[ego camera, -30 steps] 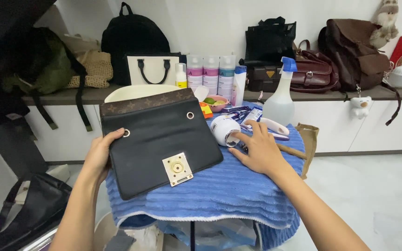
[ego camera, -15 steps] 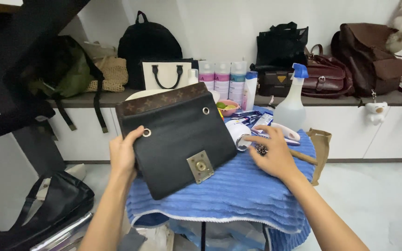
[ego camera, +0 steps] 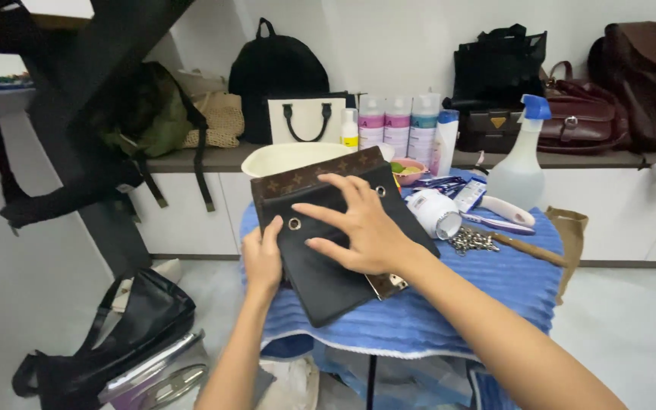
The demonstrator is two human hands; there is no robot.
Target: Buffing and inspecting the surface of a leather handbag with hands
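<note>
Both forearms are bare to the frame's edge, with no sleeves, and the left hand (ego camera: 263,257) and right hand (ego camera: 362,228) are ungloved.

1. Three tall bottles (ego camera: 396,124) with pink and blue labels stand at the shelf's (ego camera: 206,158) front edge.
2. A small blue-and-white packet (ego camera: 470,194) lies near the blue cloth's (ego camera: 449,304) far edge.

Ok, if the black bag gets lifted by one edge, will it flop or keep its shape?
The black bag probably holds its shape: its flap lies flat under the right hand. The metal clasp likely weights that end. On the ribbed blue towel it should not slide easily.
</note>
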